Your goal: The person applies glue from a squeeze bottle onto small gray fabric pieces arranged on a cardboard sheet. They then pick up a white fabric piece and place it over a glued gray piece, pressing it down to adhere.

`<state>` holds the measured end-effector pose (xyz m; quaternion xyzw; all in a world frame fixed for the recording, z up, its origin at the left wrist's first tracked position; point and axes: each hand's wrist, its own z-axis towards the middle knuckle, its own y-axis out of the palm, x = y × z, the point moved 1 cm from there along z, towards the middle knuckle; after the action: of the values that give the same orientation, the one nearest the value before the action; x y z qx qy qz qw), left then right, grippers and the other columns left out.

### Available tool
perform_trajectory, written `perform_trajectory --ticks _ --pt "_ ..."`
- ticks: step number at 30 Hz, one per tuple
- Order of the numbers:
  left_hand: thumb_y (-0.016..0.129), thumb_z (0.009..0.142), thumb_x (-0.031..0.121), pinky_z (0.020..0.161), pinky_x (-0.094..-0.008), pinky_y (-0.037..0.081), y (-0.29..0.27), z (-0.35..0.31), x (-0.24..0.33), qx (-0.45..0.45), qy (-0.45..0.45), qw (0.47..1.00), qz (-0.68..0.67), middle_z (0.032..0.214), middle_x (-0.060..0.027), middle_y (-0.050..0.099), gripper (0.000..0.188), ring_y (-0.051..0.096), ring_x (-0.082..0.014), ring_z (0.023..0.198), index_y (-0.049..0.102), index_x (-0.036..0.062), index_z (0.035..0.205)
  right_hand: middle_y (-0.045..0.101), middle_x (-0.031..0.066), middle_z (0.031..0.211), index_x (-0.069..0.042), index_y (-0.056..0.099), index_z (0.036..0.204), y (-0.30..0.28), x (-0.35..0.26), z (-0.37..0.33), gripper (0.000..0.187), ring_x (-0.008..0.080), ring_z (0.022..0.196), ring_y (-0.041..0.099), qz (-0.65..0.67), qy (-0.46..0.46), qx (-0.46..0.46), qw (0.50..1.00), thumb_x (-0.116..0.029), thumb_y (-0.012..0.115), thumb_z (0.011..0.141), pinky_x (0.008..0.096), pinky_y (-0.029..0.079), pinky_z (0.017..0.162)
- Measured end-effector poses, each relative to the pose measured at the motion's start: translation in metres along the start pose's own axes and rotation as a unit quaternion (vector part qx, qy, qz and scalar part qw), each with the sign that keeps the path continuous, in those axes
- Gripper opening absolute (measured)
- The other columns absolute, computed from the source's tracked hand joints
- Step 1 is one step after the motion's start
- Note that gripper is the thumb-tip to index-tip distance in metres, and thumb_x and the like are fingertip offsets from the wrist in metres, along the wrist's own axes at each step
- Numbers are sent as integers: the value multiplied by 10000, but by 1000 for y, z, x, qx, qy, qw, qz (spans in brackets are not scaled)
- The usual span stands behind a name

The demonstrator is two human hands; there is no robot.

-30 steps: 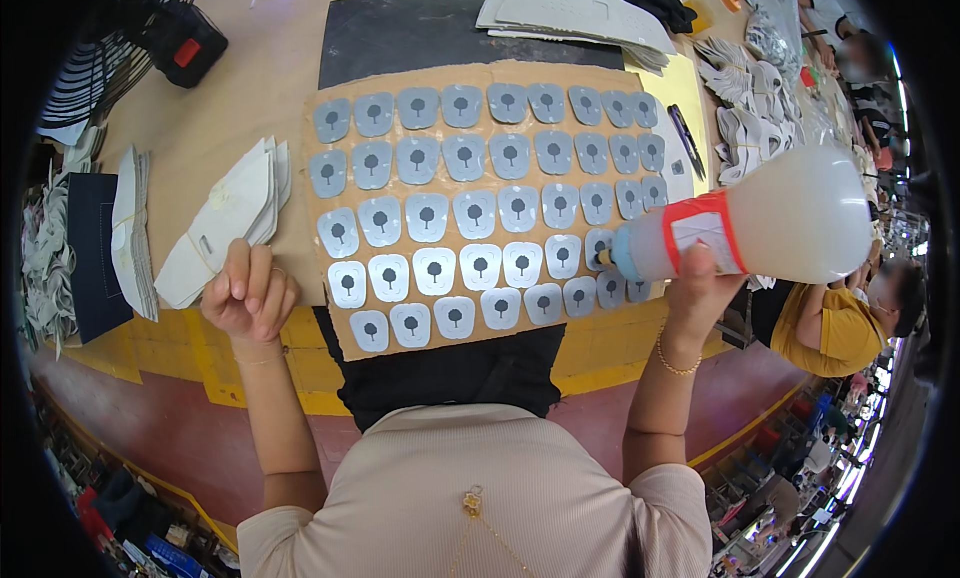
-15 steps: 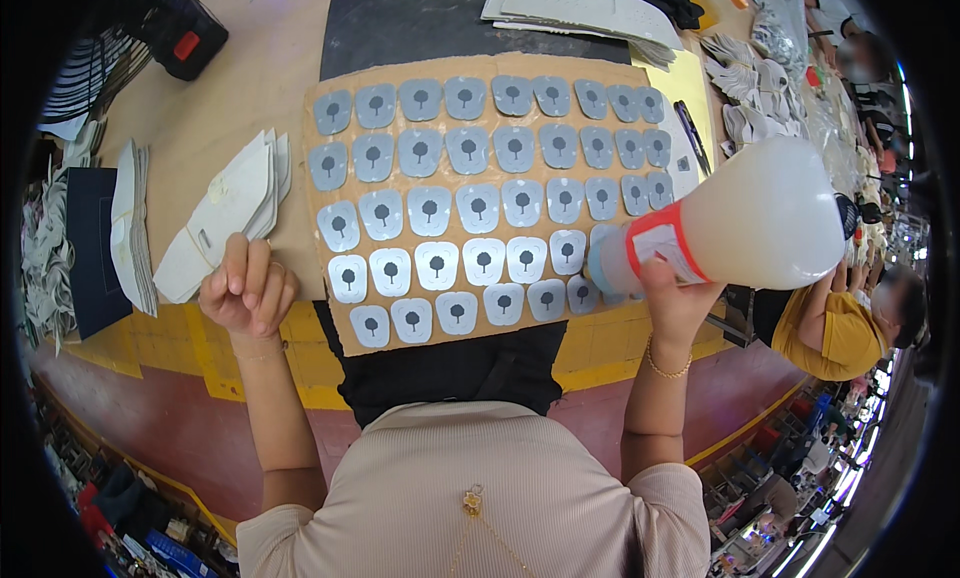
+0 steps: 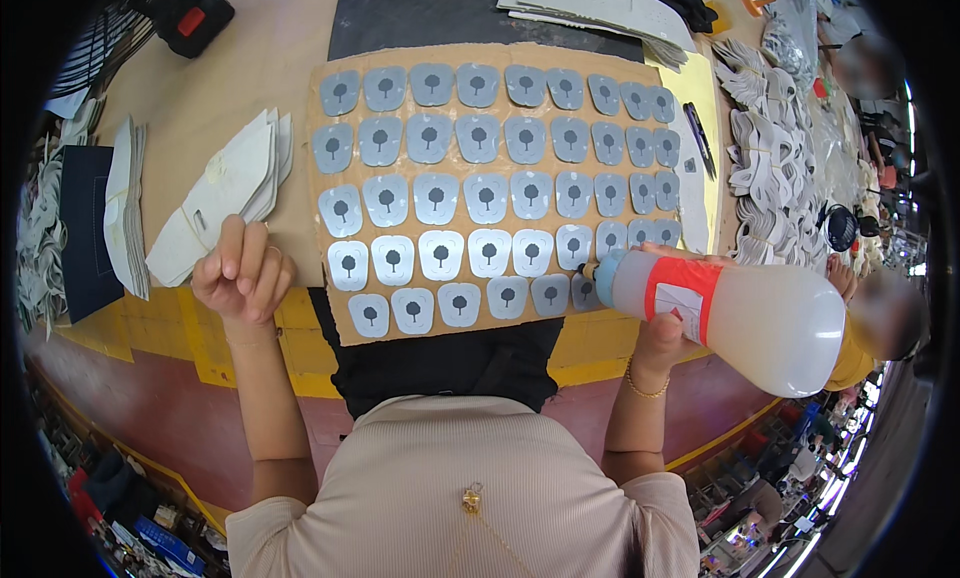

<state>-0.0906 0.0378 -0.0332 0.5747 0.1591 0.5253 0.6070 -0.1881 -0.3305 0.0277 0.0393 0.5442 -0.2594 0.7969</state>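
My right hand (image 3: 668, 338) grips a large squeeze bottle (image 3: 775, 328) of cloudy whitish liquid, with a red band, a pale blue collar and a dark narrow nozzle. The bottle lies nearly level, nozzle to the left. The nozzle tip is over the lower right patches; contact cannot be made out. Rows of rounded grey patches (image 3: 428, 246), each with a dark tree shape, cover a brown cardboard sheet (image 3: 540, 56); the patches in the lower rows shine. My left hand (image 3: 245, 278) is loosely closed with nothing visible in it, beside a stack of off-white cut pieces (image 3: 225, 193).
A black mat (image 3: 430, 18) lies beyond the cardboard, with pale cut pieces (image 3: 590, 8) at its right. A pen (image 3: 700, 138) rests on yellow paper at the right. Bundled grey strips (image 3: 765, 168) line the table farther right. A fan (image 3: 95, 63) stands far left. Another person sits at right.
The bottle's wide end has swung down toward me, and its nozzle now shows over the patches. My right hand has turned with it. My left hand stays curled.
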Motion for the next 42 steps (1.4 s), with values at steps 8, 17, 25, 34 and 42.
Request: perform_trajectory --ticks 8,17,25,34,42 --pt "480 892 197 366 -239 346 -1 -2 0 14 6 1000 5 688 -41 463 173 472 -130 394 441 77 773 632 201 908 -48 321 1165 11 4 -5 745 273 839 635 109 32 16 993 -490 720 717 351 500 780" --pt "488 884 211 358 -220 343 1 -2 0 21 10 1000 6 671 -28 459 179 475 -117 389 439 88 765 573 147 980 33 345 1232 16 9 14 890 246 833 625 -72 12 21 997 -548 727 676 352 525 744" --pt "488 884 227 366 -223 333 -3 -4 1 16 7 1000 14 671 -24 465 192 490 -107 389 433 92 759 607 101 1000 -24 529 1076 30 2 21 543 208 858 616 -189 -100 -136 967 -391 725 726 364 511 760" --pt "512 867 173 339 -222 377 0 -3 1 22 11 1000 -11 684 -51 473 166 491 -134 395 451 62 759 587 170 932 30 387 1177 16 -9 23 774 255 794 624 36 76 25 996 -506 697 713 387 536 708" --pt "510 867 174 335 -228 370 -3 -4 2 13 4 1000 -9 684 -48 472 165 492 -134 396 449 66 758 587 120 1014 32 405 1218 29 2 18 799 210 890 601 30 41 -35 998 -396 798 670 324 513 763"
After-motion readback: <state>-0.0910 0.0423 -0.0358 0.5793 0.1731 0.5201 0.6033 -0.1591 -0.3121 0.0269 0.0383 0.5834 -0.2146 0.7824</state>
